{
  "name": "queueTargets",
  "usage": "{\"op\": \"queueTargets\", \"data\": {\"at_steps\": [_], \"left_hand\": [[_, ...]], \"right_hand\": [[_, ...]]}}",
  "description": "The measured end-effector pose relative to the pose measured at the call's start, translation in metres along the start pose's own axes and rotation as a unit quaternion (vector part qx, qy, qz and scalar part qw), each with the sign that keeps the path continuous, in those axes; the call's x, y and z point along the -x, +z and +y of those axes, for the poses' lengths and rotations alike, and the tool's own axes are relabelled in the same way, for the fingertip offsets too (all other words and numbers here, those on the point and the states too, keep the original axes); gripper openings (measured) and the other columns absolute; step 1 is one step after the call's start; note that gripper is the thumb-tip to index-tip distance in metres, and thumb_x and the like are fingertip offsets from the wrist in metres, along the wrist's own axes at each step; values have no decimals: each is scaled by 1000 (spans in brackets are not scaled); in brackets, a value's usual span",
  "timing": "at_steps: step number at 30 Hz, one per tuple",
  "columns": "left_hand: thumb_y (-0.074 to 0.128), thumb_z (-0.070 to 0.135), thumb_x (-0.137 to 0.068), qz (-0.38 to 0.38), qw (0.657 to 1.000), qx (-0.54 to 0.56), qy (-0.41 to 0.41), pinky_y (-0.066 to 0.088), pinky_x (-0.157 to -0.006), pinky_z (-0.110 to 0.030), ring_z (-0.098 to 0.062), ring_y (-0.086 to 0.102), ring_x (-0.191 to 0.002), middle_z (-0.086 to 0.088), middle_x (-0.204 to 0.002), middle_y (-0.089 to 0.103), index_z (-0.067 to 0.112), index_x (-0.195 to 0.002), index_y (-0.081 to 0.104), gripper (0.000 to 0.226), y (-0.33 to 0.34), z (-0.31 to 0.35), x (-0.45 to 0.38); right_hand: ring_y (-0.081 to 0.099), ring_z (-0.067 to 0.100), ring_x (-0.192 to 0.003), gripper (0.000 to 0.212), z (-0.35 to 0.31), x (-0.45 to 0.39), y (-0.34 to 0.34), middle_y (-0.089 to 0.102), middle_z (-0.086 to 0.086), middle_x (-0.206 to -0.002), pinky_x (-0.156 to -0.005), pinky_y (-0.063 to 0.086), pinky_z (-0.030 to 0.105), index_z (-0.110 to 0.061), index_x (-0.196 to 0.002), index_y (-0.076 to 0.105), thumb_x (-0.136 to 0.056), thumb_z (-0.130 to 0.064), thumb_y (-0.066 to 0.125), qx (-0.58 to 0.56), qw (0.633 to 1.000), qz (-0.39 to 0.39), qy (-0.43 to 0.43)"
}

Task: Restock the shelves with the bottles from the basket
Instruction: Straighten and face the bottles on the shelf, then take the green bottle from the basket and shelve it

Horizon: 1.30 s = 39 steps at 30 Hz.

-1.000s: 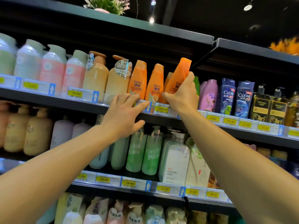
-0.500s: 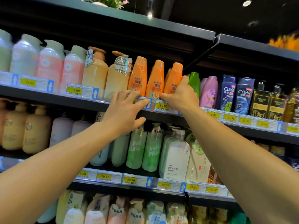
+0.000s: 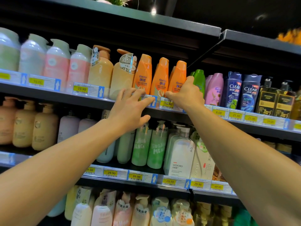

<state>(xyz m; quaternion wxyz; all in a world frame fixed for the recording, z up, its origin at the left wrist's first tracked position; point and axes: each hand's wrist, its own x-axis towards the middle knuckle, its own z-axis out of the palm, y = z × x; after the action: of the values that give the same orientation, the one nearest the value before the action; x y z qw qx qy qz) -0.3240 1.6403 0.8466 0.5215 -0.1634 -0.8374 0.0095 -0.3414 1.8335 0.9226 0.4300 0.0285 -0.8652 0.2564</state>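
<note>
Right hand hides the orange bottle base — far-left price tag blurred, unreadable

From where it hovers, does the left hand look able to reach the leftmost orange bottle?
Probably yes: the left hand is open by the shelf edge, right below the leftmost orange bottle, with nothing between them.

Upright bottles along shelf
</note>
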Motion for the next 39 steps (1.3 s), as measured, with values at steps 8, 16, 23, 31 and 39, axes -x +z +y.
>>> {"op": "queueTargets", "data": {"at_steps": [8,16,23,31,39], "left_hand": [[59,47,-89,-15,1000,12,-2,18,-115,-45,-28,28,-140,-6,-152,39,27,-148,41,65,-8,5,2],[65,40,-88,-15,999,47,9,26,-114,-48,-33,40,-135,-12,-146,49,18,-146,48,64,-13,49,9],[65,43,-89,-62,994,87,7,27,-115,-51,-29,39,-138,-9,-149,45,19,-149,44,67,-4,128,48],[70,36,-87,-137,978,155,12,34,-111,-48,-34,48,-131,-15,-143,52,11,-142,52,64,2,251,137],[78,30,-82,-291,930,224,19,37,-110,-51,-39,50,-130,-19,-143,52,8,-140,54,67,38,378,282]], "right_hand": [[60,31,-101,63,13,9,-12,61,5,-110,-81,50,44,-16,-121,40,-79,-54,69,7,1000,1,-20],[51,32,-121,77,58,61,-32,55,10,-133,-97,44,43,-14,-143,40,-82,-49,70,31,990,3,-134],[37,25,-135,81,139,131,-58,47,4,-141,-114,29,41,-16,-150,33,-85,-51,65,102,974,-85,-183],[32,26,-140,84,258,244,-89,41,1,-147,-117,24,42,-17,-151,31,-84,-58,62,146,952,-201,-180],[36,29,-135,81,384,392,-91,44,7,-144,-113,27,42,-10,-147,37,-83,-53,65,120,923,-345,-124]]}}
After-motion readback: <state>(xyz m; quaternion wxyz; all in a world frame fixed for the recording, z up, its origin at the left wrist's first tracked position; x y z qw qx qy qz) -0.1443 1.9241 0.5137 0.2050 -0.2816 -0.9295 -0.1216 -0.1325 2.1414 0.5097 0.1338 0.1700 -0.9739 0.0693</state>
